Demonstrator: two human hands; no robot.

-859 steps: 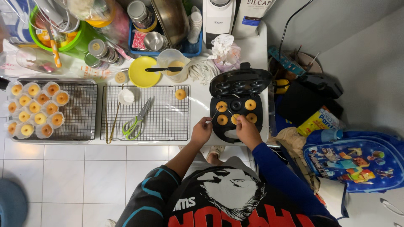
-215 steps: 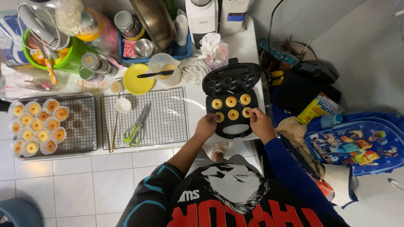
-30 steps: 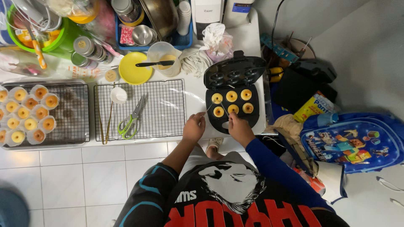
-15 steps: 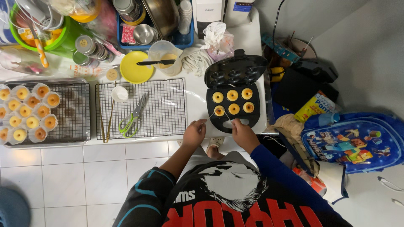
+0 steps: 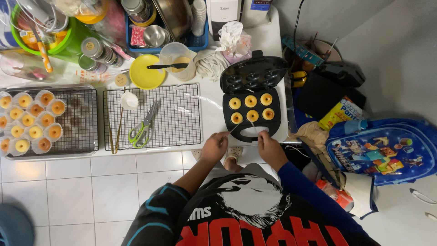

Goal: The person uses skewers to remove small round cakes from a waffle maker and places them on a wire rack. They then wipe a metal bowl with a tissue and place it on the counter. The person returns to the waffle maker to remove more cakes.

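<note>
I am looking down at a white counter. My left hand (image 5: 214, 148) and right hand (image 5: 268, 146) each pinch a thin wooden skewer, left skewer (image 5: 233, 130) and right skewer (image 5: 253, 128), tips aimed at the near row of small golden ring cakes (image 5: 251, 108) sitting in an open black moulded cake maker (image 5: 253, 98) just beyond my hands. I judge I am about to lift a cake out; that calls for easing both tips under one cake. To the left lies an empty wire cooling rack (image 5: 177, 114).
</note>
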